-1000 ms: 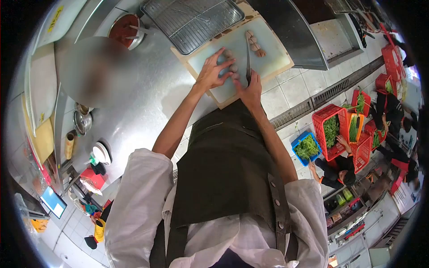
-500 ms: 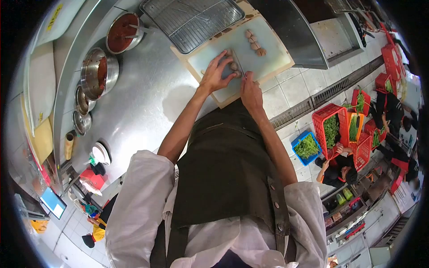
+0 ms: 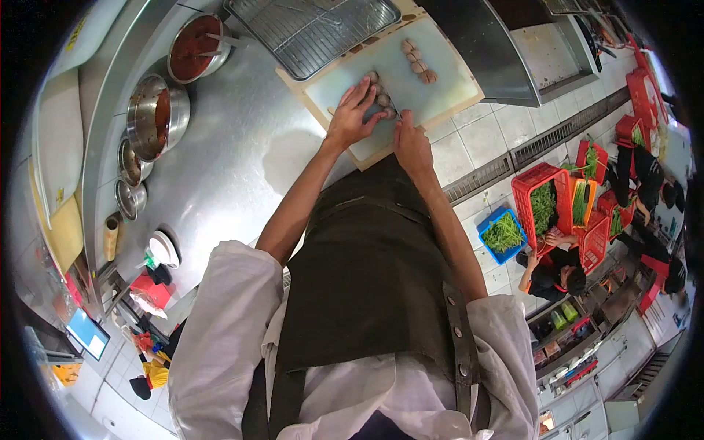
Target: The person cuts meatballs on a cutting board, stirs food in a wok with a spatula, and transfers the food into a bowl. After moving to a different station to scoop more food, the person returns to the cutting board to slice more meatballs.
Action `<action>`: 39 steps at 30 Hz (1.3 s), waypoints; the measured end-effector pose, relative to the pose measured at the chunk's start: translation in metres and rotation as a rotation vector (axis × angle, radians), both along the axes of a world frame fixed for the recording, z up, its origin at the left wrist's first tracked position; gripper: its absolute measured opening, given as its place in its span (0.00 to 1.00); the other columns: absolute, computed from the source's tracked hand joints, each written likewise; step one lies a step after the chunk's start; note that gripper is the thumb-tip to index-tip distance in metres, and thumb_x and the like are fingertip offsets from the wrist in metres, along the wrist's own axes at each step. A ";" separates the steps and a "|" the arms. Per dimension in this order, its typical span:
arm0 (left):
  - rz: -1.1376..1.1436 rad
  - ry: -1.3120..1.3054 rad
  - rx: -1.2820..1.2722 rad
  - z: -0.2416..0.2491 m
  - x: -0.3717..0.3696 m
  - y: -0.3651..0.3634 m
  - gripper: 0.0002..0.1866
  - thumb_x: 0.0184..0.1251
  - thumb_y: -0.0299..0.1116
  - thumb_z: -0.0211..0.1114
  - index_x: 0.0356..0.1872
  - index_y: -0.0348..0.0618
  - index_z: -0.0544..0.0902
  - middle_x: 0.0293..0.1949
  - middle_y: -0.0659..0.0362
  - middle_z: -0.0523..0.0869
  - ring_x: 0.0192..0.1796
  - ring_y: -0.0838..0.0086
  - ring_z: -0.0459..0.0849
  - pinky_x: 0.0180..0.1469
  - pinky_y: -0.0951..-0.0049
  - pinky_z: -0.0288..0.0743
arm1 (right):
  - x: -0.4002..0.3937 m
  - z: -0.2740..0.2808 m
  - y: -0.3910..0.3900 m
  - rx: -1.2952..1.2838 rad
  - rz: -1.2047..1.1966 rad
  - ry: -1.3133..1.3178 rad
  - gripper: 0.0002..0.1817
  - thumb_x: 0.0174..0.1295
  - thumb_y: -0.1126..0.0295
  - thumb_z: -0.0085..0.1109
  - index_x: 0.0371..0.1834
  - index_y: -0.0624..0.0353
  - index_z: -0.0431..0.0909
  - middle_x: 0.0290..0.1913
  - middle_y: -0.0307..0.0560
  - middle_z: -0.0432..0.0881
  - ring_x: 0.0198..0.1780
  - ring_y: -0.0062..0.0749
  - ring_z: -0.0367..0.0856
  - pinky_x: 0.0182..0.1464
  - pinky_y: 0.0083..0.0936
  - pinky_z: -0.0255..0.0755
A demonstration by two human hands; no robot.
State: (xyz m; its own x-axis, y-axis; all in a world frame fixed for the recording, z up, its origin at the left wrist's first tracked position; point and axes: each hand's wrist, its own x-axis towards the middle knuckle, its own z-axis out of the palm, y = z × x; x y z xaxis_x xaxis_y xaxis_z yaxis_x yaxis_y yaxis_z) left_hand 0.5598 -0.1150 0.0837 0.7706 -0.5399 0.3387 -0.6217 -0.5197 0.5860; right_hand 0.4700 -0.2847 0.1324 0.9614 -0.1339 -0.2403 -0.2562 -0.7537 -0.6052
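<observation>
On a pale cutting board (image 3: 440, 92), my left hand (image 3: 354, 117) lies with its fingers apart, touching a row of small brownish round pieces (image 3: 383, 99). My right hand (image 3: 413, 145) is closed around a knife, of which only a thin part (image 3: 397, 112) shows beside the lowest piece. The knife's handle is hidden in the fist. A second row of pieces (image 3: 417, 61) lies farther up the board, apart from both hands.
A wire rack on a tray (image 3: 315, 33) overlaps the board's far edge. Metal bowls, one with red sauce (image 3: 192, 55), line the steel counter (image 3: 235, 147) at left. Crates of greens (image 3: 543, 209) and a crouching person (image 3: 561, 273) are at right.
The view has shifted slightly. My right hand and the knife remain beside the row, and my left hand still rests on it. The person by the crates has moved their arms a little.
</observation>
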 end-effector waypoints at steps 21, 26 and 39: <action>0.061 0.045 0.058 0.011 -0.004 -0.003 0.34 0.59 0.44 0.76 0.64 0.35 0.78 0.74 0.45 0.68 0.70 0.49 0.73 0.72 0.51 0.65 | -0.005 0.003 0.003 0.068 -0.012 0.078 0.14 0.74 0.64 0.45 0.57 0.57 0.61 0.32 0.74 0.83 0.36 0.74 0.82 0.37 0.65 0.76; 0.044 0.014 0.059 0.009 -0.003 -0.002 0.34 0.59 0.43 0.75 0.64 0.36 0.78 0.74 0.46 0.68 0.71 0.51 0.72 0.72 0.53 0.65 | -0.005 -0.002 0.000 0.036 0.017 0.104 0.15 0.73 0.64 0.46 0.57 0.57 0.61 0.32 0.73 0.83 0.36 0.73 0.83 0.37 0.64 0.77; 0.039 0.066 0.057 0.010 0.000 -0.001 0.35 0.56 0.39 0.78 0.65 0.36 0.78 0.73 0.48 0.70 0.71 0.55 0.71 0.71 0.57 0.66 | 0.005 -0.012 0.017 -0.135 0.018 0.104 0.15 0.72 0.64 0.51 0.55 0.59 0.64 0.32 0.65 0.85 0.36 0.65 0.86 0.35 0.56 0.82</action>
